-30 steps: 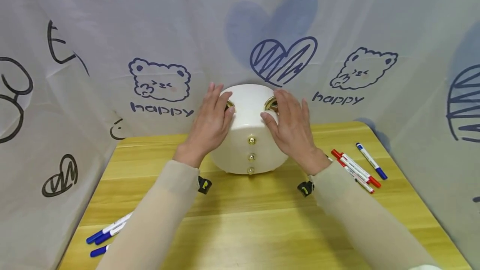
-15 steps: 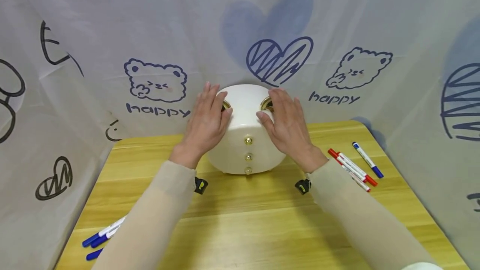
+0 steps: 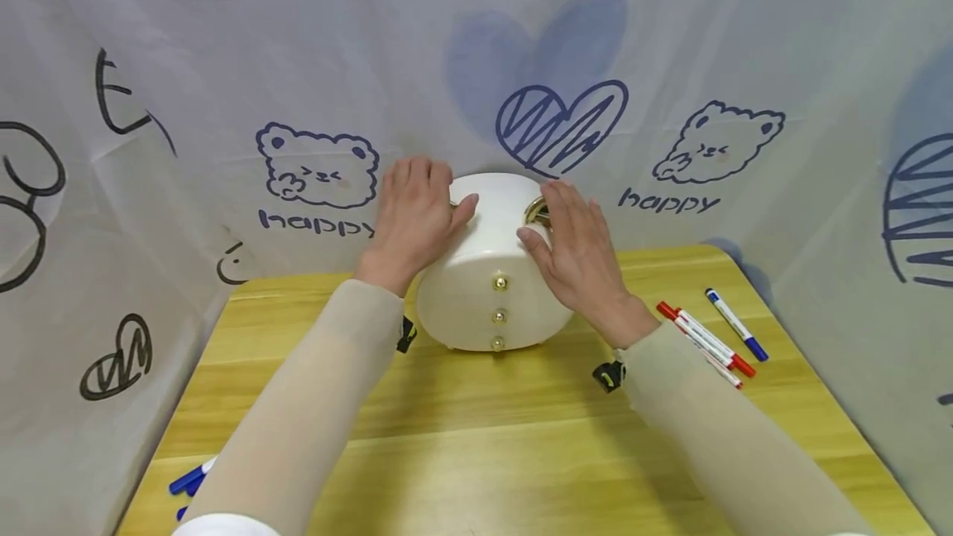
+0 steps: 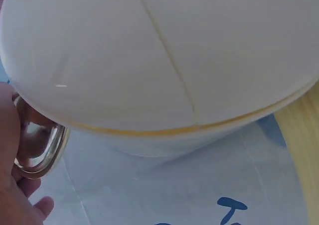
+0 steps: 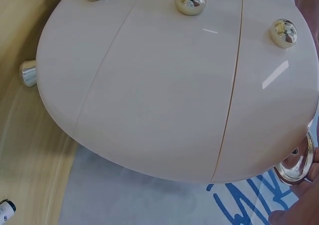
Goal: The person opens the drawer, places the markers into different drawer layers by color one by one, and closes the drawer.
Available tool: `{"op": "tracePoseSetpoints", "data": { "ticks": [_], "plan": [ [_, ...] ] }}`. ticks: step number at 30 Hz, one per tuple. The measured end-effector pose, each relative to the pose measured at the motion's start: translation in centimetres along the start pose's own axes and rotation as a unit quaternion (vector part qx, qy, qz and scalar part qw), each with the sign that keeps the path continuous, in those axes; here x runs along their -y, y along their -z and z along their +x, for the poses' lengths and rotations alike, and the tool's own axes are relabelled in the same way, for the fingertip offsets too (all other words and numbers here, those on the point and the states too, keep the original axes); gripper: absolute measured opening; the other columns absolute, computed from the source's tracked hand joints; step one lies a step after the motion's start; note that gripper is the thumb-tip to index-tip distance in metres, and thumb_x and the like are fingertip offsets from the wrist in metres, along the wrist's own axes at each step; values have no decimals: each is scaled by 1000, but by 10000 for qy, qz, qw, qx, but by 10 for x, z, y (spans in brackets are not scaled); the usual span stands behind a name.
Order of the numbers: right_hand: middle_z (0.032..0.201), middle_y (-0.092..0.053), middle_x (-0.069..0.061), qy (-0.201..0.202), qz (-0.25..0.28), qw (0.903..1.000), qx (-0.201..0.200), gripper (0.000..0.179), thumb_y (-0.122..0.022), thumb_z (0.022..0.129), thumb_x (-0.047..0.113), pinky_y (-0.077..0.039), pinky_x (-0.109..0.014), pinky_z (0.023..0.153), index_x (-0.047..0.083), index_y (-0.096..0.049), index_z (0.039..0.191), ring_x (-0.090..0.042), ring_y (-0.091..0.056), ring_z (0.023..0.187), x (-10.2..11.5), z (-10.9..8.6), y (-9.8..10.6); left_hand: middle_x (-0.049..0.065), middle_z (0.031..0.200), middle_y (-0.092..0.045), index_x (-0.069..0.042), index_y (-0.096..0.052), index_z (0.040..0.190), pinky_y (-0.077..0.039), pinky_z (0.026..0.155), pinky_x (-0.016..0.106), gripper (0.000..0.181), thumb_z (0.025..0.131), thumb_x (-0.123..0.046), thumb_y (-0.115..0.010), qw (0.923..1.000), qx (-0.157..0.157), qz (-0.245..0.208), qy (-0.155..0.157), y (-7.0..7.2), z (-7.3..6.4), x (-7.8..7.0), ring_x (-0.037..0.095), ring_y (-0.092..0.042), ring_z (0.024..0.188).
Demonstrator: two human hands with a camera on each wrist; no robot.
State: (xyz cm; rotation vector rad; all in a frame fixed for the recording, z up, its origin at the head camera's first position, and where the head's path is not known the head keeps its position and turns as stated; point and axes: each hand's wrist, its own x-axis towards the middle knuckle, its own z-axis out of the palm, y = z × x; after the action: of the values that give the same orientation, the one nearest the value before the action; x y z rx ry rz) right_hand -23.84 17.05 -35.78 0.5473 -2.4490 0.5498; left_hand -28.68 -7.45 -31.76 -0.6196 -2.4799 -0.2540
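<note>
A glossy white jewelry box (image 3: 454, 296) with rounded sides stands at the back middle of the table. Three gold knobs (image 3: 500, 316) run down its front, and in the right wrist view thin seams part its drawers. My left hand (image 3: 413, 226) holds the box's upper left side, its fingers around the gold handle (image 4: 37, 140) and the thumb pointing right over the top. On the other side my right hand (image 3: 584, 263) holds the right gold handle (image 5: 296, 165), thumb toward the front. The fingertips behind that handle are partly hidden.
Red and white markers (image 3: 707, 337) and a blue-capped marker (image 3: 737, 323) lie on the wooden table (image 3: 476, 453) at right. Blue-capped markers (image 3: 186, 480) are at front left, partly under the sleeve. A cloth with drawings (image 3: 320, 40) rises close behind the box.
My left hand has turned over the left handle, its fingers more bent and its thumb reaching further right; that forearm now covers more of the left markers. The right hand and the box stay nearly in place.
</note>
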Motion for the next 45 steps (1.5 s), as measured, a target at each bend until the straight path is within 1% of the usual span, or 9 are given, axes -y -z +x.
{"op": "tracePoseSetpoints", "data": {
  "ticks": [2, 8, 23, 27, 32, 34, 36, 40, 45],
  "plan": [
    [162, -41, -26, -1, 11, 10000, -33, 84, -29, 108, 65, -22, -69, 124, -2, -35, 157, -43, -34, 155, -2, -1, 0, 16, 103, -48, -3, -50, 103, -37, 92, 49, 43, 106, -45, -56, 9999, -59, 92, -79, -4, 2, -1, 37, -42, 102],
    [162, -41, -26, 33, 22, 10000, -62, 88, -25, 106, 69, -22, -69, 123, -1, -35, 158, -44, -35, 154, -2, -3, 0, 13, 96, -41, -5, -43, 96, -33, 87, 46, 40, 109, -42, -52, 9999, -24, 48, -125, -8, -1, -2, 34, -37, 95],
    [166, -34, -25, -170, -18, 9997, 196, 75, -59, 107, 42, -19, -66, 126, -2, -32, 160, -43, -29, 157, 3, 0, 4, 11, 91, -37, -8, -38, 93, -29, 83, 43, 44, 109, -46, -52, 9998, 31, 67, -158, -8, -6, -1, 32, -34, 90],
    [163, -39, -27, -123, 188, 9995, -206, 74, -65, 104, 37, -24, -62, 126, -5, -36, 157, -43, -35, 153, 8, -5, 7, 10, 90, -35, -8, -38, 93, -28, 82, 43, 45, 109, -47, -53, 9998, -3, 6, -211, -8, -7, -1, 32, -33, 88],
    [138, -56, -25, -403, 808, 9913, -961, 57, -71, 101, 32, -39, -54, 112, -5, -52, 141, -42, -50, 130, 21, -16, 12, 9, 91, -33, -9, -37, 94, -26, 83, 42, 44, 109, -47, -54, 9997, 97, -191, -145, -8, -9, -2, 31, -32, 89],
    [128, -58, -22, -861, 1296, 9816, -1103, 49, -70, 102, 31, -42, -50, 106, -4, -57, 133, -38, -52, 121, 29, -23, 14, 9, 91, -33, -8, -38, 95, -25, 83, 42, 44, 109, -46, -54, 9996, 119, -241, -122, -9, -10, -2, 31, -31, 90],
    [124, -60, -20, -1450, 1924, 9634, -1178, 43, -69, 103, 30, -44, -46, 102, -3, -60, 129, -34, -54, 116, 38, -30, 17, 9, 92, -32, -8, -38, 95, -25, 83, 41, 43, 109, -46, -54, 9995, 130, -256, -104, -9, -10, -2, 31, -31, 90],
    [117, -64, -13, -2547, 3256, 9009, -1320, 33, -67, 105, 28, -46, -32, 96, 1, -64, 124, -21, -58, 106, 56, -45, 18, 9, 92, -32, -8, -38, 96, -26, 82, 42, 43, 109, -45, -53, 9995, 137, -268, -91, -9, -10, -3, 31, -30, 90],
    [100, -65, -4, -3248, 4455, 8193, -1574, 23, -64, 107, 21, -52, -25, 87, -1, -66, 112, -14, -61, 94, 75, -60, 10, 9, 93, -32, -7, -39, 98, -26, 84, 42, 42, 109, -45, -53, 9993, 210, -305, -35, -8, -11, -4, 31, -30, 91]
  ]
}}
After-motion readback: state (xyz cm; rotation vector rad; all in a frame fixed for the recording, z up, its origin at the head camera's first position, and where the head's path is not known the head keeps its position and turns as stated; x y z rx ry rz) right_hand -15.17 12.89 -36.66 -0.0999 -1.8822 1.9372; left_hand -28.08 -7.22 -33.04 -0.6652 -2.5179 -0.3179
